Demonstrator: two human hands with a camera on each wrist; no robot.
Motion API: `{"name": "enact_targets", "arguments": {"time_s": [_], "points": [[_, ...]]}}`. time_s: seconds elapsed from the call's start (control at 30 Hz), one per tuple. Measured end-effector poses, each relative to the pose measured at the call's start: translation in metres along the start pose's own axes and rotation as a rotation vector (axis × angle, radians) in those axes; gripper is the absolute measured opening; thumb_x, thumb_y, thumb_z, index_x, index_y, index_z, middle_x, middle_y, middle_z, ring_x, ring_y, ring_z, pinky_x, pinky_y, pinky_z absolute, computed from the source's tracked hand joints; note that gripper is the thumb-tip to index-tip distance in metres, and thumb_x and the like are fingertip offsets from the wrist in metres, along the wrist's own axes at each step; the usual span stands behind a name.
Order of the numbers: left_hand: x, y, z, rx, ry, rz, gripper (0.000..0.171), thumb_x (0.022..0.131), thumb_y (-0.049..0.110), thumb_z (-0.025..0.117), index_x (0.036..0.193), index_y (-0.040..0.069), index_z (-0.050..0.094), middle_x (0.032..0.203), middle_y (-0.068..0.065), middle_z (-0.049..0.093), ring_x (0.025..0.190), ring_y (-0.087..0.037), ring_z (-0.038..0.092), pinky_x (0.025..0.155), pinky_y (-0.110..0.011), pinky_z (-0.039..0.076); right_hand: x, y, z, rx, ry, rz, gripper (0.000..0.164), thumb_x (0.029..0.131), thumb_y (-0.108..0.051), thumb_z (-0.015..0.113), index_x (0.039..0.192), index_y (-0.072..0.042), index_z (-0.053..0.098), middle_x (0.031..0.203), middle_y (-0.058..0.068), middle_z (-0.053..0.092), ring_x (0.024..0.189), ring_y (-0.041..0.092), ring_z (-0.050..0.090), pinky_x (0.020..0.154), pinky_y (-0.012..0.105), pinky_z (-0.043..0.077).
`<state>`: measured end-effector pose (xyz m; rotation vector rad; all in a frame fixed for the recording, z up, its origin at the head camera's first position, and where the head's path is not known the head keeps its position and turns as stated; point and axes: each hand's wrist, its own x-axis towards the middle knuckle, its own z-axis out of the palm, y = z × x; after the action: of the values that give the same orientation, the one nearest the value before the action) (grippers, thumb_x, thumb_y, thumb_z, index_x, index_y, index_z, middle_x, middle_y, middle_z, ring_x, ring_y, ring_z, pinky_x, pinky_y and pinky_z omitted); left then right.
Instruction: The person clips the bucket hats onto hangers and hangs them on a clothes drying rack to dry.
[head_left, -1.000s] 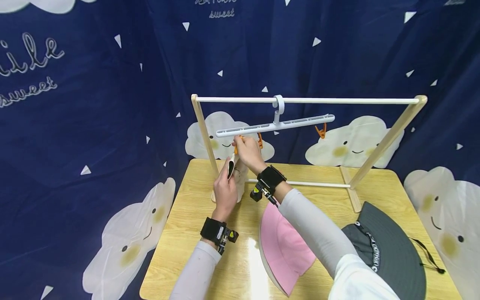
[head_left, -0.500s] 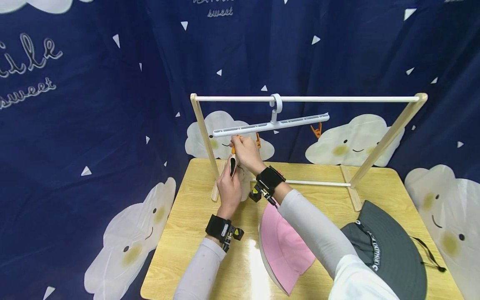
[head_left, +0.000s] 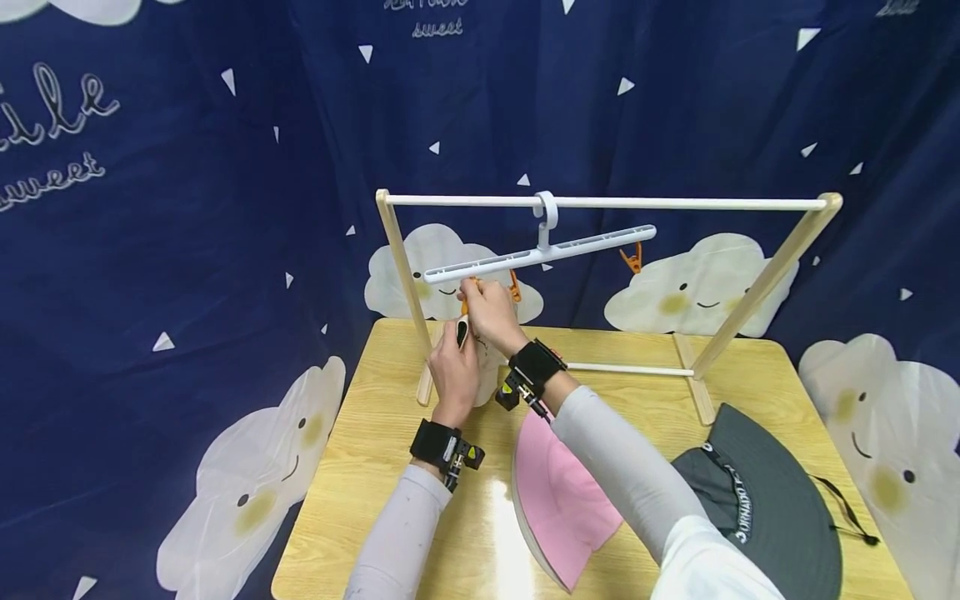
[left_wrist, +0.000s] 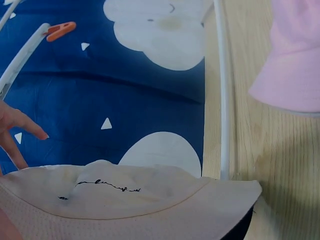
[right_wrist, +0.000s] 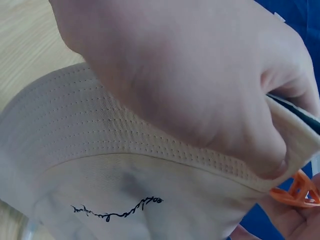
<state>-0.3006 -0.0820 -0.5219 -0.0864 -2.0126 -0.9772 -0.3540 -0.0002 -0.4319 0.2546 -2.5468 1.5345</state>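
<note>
My left hand grips the folded brim of a cream bucket hat, which has dark lining. Black script on the crown shows in both wrist views. In the right wrist view, the left hand covers part of the stitched brim. My right hand holds an orange clip at the brim's edge, just under the left end of a white hanger. Whether the clip's jaws bite the fabric is hard to tell. Two other orange clips hang from the hanger: one clip beside the right hand, one clip farther right.
The hanger hooks over the top rail of a wooden rack. A pink bucket hat lies on the wooden table. A dark grey hat with a cord is at the right. Behind hangs a navy curtain.
The left hand has brought the hat's brim slightly right, closer to the clip and the right hand. The hanger has shifted a little left along the rail. Both hands keep their hold.
</note>
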Motion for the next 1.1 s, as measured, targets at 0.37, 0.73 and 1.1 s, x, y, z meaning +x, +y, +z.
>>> {"name": "enact_targets", "arguments": {"time_s": [0.37,0.73,1.1], "points": [[0.004,0.0,0.007,0.11,0.07,0.071,0.024,0.097,0.009,0.07,0.119,0.0,0.068,0.103,-0.015,0.076,0.081,-0.036,0.075,0.064,-0.048,0.057,-0.007,-0.013,0.006,-0.062,0.112,0.033,0.049,0.107,-0.038,0.045,0.063,-0.016,0.048,0.058,-0.001,0.042,0.065,0.026,0.051,0.065,0.036,0.033],[0.01,0.0,0.006,0.078,0.075,-0.013,0.02,0.108,0.022,0.057,0.109,0.003,0.049,0.087,-0.018,0.072,0.067,-0.041,0.069,0.056,-0.053,0.05,-0.01,-0.02,0.009,-0.064,0.09,0.051,0.05,0.107,-0.039,0.043,0.063,-0.015,0.045,0.059,-0.001,0.038,0.058,0.022,0.042,0.061,0.035,0.03],[0.006,0.0,0.006,0.065,-0.024,-0.026,0.018,0.11,0.012,0.048,0.123,0.005,0.038,0.142,-0.016,0.049,0.068,-0.036,0.063,0.055,-0.046,0.052,-0.011,-0.014,0.014,-0.1,0.057,0.069,0.05,0.107,-0.043,0.041,0.066,-0.017,0.047,0.064,0.001,0.044,0.069,0.026,0.051,0.075,0.043,0.035]]}}
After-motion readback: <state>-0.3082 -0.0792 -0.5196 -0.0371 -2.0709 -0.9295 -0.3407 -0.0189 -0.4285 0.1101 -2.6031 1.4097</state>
